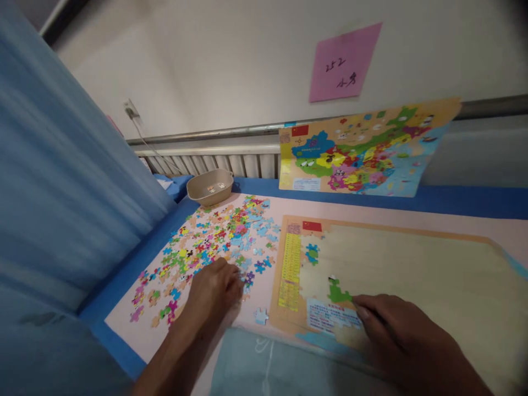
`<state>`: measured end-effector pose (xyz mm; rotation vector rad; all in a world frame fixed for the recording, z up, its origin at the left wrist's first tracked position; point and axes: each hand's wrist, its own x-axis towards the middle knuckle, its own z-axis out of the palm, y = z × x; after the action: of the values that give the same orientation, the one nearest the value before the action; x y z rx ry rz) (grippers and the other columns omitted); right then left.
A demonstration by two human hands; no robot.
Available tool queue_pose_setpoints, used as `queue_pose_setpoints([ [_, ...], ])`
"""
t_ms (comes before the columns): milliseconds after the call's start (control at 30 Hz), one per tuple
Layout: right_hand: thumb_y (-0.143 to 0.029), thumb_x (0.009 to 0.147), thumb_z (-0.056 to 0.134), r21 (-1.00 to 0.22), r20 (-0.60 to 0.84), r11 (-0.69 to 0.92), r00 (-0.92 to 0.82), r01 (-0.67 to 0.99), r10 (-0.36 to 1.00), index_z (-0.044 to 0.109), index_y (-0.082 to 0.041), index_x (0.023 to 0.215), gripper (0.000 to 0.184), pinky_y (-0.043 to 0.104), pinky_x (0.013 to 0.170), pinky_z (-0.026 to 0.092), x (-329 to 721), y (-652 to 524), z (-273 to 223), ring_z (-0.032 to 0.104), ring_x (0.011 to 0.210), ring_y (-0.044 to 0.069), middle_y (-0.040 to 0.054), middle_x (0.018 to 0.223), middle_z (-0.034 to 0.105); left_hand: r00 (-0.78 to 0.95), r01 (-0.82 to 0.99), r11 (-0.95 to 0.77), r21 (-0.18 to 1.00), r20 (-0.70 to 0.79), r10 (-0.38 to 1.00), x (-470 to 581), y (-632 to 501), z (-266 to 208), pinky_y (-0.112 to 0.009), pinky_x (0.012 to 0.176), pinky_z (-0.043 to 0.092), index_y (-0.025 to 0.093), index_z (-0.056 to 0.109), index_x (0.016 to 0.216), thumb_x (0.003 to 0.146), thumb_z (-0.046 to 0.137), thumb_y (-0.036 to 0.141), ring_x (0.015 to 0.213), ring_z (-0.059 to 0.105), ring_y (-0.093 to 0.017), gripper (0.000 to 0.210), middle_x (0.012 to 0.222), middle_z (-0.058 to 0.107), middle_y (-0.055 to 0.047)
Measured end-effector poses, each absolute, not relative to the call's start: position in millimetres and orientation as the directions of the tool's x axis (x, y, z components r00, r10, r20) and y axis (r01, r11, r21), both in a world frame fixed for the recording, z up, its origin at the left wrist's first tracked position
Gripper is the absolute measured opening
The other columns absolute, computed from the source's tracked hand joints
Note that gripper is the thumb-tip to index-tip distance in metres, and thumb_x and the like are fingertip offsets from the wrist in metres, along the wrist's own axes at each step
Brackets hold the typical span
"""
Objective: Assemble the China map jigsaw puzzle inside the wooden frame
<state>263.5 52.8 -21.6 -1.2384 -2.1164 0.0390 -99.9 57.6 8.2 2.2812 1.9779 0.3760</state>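
My left hand [218, 283] rests at the near right edge of a heap of loose jigsaw pieces [206, 242]. Its fingers are curled together; whatever is between them is hidden. Over the puzzle board [396, 264], my right hand [402, 330] has thumb and index finger pinched at the right end of a small cluster of green puzzle pieces [339, 293]. A blue-and-green joined cluster [312, 254] lies further up the board. The frame carries a red flag [312, 226], a yellow panel [290, 269] and a printed text block [330, 316]. One pale-blue piece [260, 315] lies left of the board.
A colourful map sheet [355, 157] leans against the rail [231, 132] behind the board. The beige basket [210, 187] holds a few pieces. A blue curtain [74, 181] hangs at left, and a pink note [344, 63] is on the wall.
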Motion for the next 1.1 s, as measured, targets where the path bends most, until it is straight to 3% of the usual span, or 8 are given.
queue_pose_setpoints([
  [167, -0.022, 0.109, 0.047, -0.344, 0.574, 0.647, -0.393, 0.681, 0.719, 0.066, -0.025, 0.104, 0.02, 0.035, 0.074, 0.052, 249.0, 38.4, 9.5, 0.069, 0.08, 0.021, 0.0017, 0.09, 0.074, 0.383, 0.838, -0.467, 0.284, 0.304, 0.872, -55.5, 22.7, 18.8, -0.034, 0.074, 0.053, 0.023, 0.072, 0.107, 0.1, 0.053, 0.019, 0.081, 0.064, -0.021, 0.02, 0.092, 0.069, -0.006],
  [267, -0.018, 0.11, 0.049, -0.375, 0.583, 0.652, -0.378, 0.659, 0.719, 0.063, -0.024, 0.108, 0.016, 0.034, 0.078, 0.05, 250.6, 31.7, 24.8, 0.067, 0.085, 0.019, 0.0013, 0.094, 0.072, 0.437, 0.772, -0.543, 0.33, 0.344, 0.831, -18.3, 5.0, 25.5, -0.033, 0.068, 0.056, 0.022, 0.068, 0.11, 0.1, 0.052, 0.017, 0.074, 0.064, -0.02, 0.02, 0.088, 0.068, -0.004],
  [400, -0.018, 0.108, 0.052, -0.392, 0.529, 0.641, -0.408, 0.66, 0.744, 0.063, -0.024, 0.108, 0.012, 0.034, 0.078, 0.047, 257.0, 21.2, 36.8, 0.062, 0.086, 0.02, 0.0011, 0.095, 0.069, 0.489, 0.73, -0.628, 0.272, 0.434, 0.757, 13.5, -1.2, 28.2, -0.033, 0.061, 0.059, 0.021, 0.065, 0.113, 0.1, 0.053, 0.015, 0.07, 0.066, -0.02, 0.018, 0.087, 0.07, -0.004],
  [600, -0.011, 0.098, 0.06, -0.509, 0.289, 0.573, -0.5, 0.642, 0.817, 0.065, -0.024, 0.105, 0.016, 0.039, 0.084, 0.042, 243.3, 1.5, 25.2, 0.058, 0.091, 0.024, 0.0034, 0.101, 0.069, 0.541, 0.68, -0.672, 0.292, 0.418, 0.73, 23.6, 1.8, 19.6, -0.036, 0.059, 0.06, 0.021, 0.064, 0.103, 0.103, 0.052, 0.016, 0.07, 0.065, -0.022, 0.013, 0.081, 0.066, -0.003],
  [833, -0.006, 0.09, 0.062, -0.499, 0.185, 0.551, -0.538, 0.669, 0.822, 0.064, -0.023, 0.1, 0.019, 0.042, 0.086, 0.037, 240.9, -1.0, 12.1, 0.055, 0.091, 0.024, 0.0036, 0.101, 0.068, 0.549, 0.662, -0.685, 0.304, 0.424, 0.72, 27.1, 1.1, 10.0, -0.042, 0.062, 0.061, 0.021, 0.059, 0.092, 0.101, 0.054, 0.015, 0.073, 0.066, -0.024, 0.012, 0.085, 0.067, -0.005],
  [1100, -0.006, 0.09, 0.06, -0.454, 0.273, 0.573, -0.505, 0.683, 0.819, 0.062, -0.021, 0.095, 0.016, 0.039, 0.085, 0.037, 237.1, 0.1, 12.2, 0.054, 0.087, 0.023, 0.0035, 0.094, 0.067, 0.55, 0.666, -0.67, 0.328, 0.39, 0.738, 29.9, 5.0, 10.6, -0.041, 0.059, 0.062, 0.021, 0.063, 0.103, 0.094, 0.059, 0.01, 0.07, 0.067, -0.024, 0.014, 0.084, 0.068, -0.003],
])
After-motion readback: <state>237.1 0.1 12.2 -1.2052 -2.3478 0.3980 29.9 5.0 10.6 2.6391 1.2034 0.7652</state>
